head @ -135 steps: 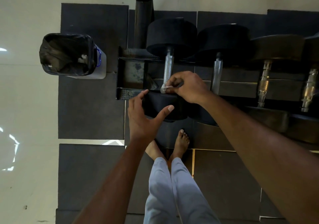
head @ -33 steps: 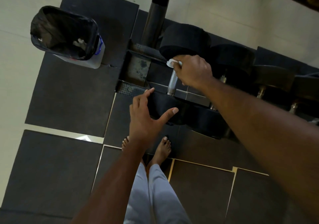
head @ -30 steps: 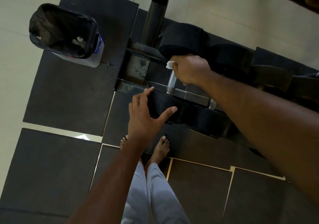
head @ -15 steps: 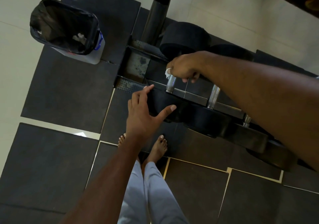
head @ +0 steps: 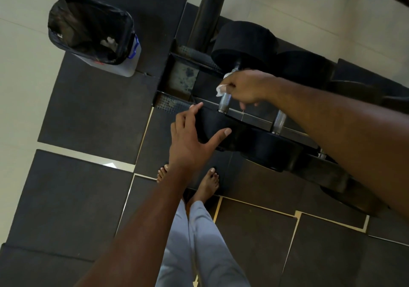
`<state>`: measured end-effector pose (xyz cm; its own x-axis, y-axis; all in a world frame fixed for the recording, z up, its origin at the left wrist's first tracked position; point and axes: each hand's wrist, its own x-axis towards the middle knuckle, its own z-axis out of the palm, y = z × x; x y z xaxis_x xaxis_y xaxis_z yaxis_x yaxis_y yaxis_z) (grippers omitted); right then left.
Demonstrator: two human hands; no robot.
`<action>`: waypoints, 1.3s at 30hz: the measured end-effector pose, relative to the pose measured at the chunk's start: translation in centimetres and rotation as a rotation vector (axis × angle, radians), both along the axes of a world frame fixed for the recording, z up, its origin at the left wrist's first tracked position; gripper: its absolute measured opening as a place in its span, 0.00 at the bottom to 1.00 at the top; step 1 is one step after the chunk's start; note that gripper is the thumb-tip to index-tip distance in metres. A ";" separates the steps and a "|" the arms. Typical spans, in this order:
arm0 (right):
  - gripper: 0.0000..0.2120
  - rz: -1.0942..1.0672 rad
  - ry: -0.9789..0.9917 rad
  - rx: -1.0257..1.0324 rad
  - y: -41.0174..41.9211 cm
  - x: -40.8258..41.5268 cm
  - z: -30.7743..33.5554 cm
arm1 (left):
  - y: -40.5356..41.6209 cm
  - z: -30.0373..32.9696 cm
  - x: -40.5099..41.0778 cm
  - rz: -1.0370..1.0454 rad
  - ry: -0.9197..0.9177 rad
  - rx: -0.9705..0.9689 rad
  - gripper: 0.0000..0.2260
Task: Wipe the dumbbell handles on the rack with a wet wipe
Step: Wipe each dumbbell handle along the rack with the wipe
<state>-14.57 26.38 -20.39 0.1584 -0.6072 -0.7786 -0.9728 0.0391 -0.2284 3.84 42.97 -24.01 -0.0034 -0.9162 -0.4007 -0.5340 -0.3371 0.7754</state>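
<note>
A low rack (head: 177, 104) holds a row of black dumbbells with metal handles. My right hand (head: 245, 86) grips a white wet wipe (head: 221, 89) wrapped round the knurled handle (head: 224, 101) of the leftmost dumbbell, near its middle. My left hand (head: 192, 140) rests open on that dumbbell's near black head (head: 212, 125), fingers straight and thumb spread. The far head (head: 243, 43) lies beyond my right hand. A second handle (head: 278, 121) shows to the right, under my right forearm.
A bin (head: 93, 32) lined with a black bag, with white scraps inside, stands on the floor to the left of the rack. A black post (head: 208, 14) rises behind the rack. Dark rubber mats (head: 88, 114) cover the floor; my bare feet (head: 208, 182) stand close to the rack.
My right hand with the wipe has slid along the leftmost handle, from the far head toward its middle. My left hand has stayed on the near head. The view has tilted.
</note>
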 end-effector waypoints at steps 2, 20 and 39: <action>0.17 0.058 0.057 -0.103 0.0 -0.3 0.0 | -0.1 0.0 0.0 -0.003 -0.008 0.000 0.44; 0.11 -0.005 -0.150 0.086 1.9 1.0 -0.4 | -0.5 0.4 0.4 -0.046 -0.020 0.001 0.44; 0.10 -1.145 -0.638 -0.210 15.0 -15.3 3.6 | 2.4 7.1 -11.0 -0.258 -0.022 -0.163 0.15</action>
<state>-29.82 41.41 -16.80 -0.2195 -0.7407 -0.6350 -0.1346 0.6677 -0.7322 -7.11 45.33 -16.94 -0.2376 -0.9383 -0.2512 -0.6028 -0.0603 0.7956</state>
